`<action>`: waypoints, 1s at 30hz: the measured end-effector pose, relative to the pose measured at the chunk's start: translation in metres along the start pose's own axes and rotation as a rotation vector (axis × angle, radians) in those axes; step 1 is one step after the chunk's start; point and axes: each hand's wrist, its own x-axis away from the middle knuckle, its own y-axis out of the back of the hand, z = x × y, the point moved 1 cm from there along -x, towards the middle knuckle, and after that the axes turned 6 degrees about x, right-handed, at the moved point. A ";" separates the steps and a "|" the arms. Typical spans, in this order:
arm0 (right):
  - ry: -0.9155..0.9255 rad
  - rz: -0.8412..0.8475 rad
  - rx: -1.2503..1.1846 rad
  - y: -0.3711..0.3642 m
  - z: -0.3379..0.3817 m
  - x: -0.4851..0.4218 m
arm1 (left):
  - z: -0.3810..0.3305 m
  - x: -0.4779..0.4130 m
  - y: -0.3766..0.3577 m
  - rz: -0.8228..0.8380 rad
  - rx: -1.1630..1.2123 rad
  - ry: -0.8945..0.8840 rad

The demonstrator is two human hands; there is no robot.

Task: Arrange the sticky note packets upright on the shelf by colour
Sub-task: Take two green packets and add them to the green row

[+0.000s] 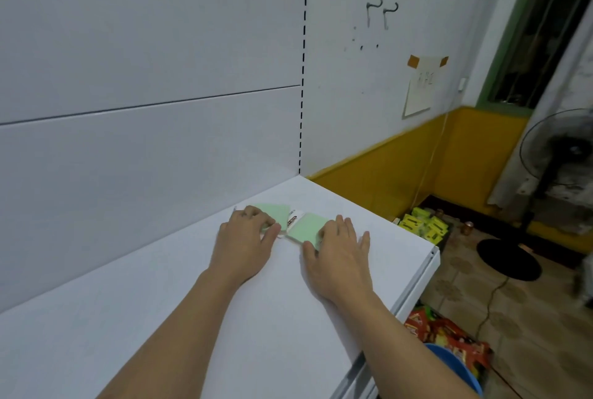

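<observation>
**Desk:** Surroundings first, item by item.

**Operator:** From my feed: white shelf (144, 318), flat top, with a white back panel (144, 45) behind it. A slotted upright (303, 77) runs down the panel's right edge. On the wall beyond are two hooks (383, 13) and a taped paper sheet (418, 90). On the floor to the right I log a pedestal fan (560, 148), yellow-green packs (423, 225), red snack bags (449, 337) and a blue basin (462, 373). Nothing on the shelf sits between the camera and the packets except the person's own hands.

**Desk:** The packets?

**Operator:** Two, both pale green, lying flat near the shelf's far right end. The left green sticky note packet (272, 210) is nearer the back panel and the right green sticky note packet (305, 228) just beside it. A white printed label (295, 217) shows between them. Each is turned corner-on, diamond-wise. They look close to square, so I cannot give a long axis.

**Desk:** Hands?

**Operator:** The left hand (244, 238) grips the left packet, fingers curled over its top and thumb at its near edge. The right hand (337, 247) lies on the right packet's near corner, fingers straight and spread — thumb against the edge.
</observation>
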 end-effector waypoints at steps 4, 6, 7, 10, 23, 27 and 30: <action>-0.049 -0.022 -0.116 0.001 -0.001 -0.003 | 0.004 0.005 0.005 0.053 0.128 0.012; -0.064 -0.051 -0.118 0.003 -0.001 -0.003 | 0.007 0.005 0.008 0.073 0.157 0.027; -0.070 -0.067 -0.112 0.005 -0.001 -0.003 | 0.008 0.005 0.008 0.087 0.154 0.022; -0.117 -0.115 -0.189 0.008 -0.005 -0.002 | 0.011 0.004 0.006 0.147 0.084 -0.013; -0.344 -0.302 -0.739 0.022 -0.020 0.007 | -0.003 0.017 0.021 0.219 0.449 -0.021; -0.344 -0.290 -0.747 0.023 -0.020 0.007 | -0.002 0.017 0.015 0.192 0.437 -0.036; -0.369 -0.333 -0.788 0.021 -0.020 0.005 | 0.000 0.014 0.014 0.084 0.261 0.005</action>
